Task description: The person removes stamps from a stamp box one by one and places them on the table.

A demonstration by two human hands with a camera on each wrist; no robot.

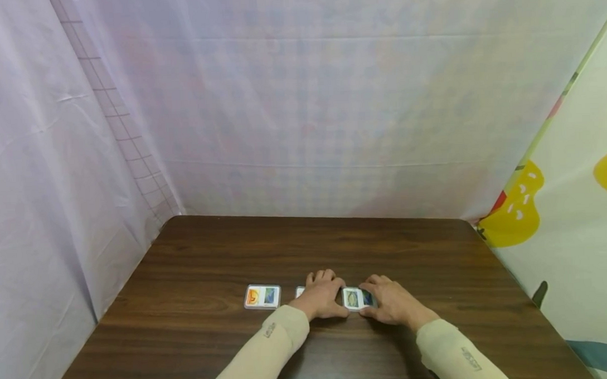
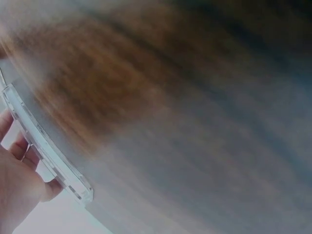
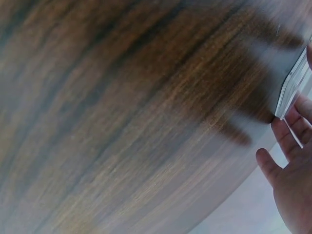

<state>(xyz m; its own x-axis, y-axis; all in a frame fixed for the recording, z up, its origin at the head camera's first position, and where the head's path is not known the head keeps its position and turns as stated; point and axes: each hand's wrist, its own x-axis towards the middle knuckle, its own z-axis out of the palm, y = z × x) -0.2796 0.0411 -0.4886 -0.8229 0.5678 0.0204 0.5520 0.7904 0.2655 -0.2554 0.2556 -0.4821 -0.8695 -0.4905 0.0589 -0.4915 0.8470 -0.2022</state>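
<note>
Three small cards in clear plastic cases lie in a row on the brown wooden table. The right cased card (image 1: 353, 299) has a label with a greenish oval picture. My right hand (image 1: 394, 302) pinches its right end, thumb on the near edge and index finger on the far edge. Thumb and index finger of my left hand (image 1: 321, 296) are at its left corners. Beneath that palm lies the middle cased card (image 1: 300, 291), mostly hidden; its case edge (image 2: 44, 141) shows in the left wrist view. Further left is the third cased card (image 1: 262, 297), orange and blue-green.
White curtains (image 1: 290, 100) hang behind the table (image 1: 210, 248) and down its left side. A white cloth with yellow shapes (image 1: 515, 210) borders the right edge. The wood grain (image 3: 122, 122) fills most of the right wrist view.
</note>
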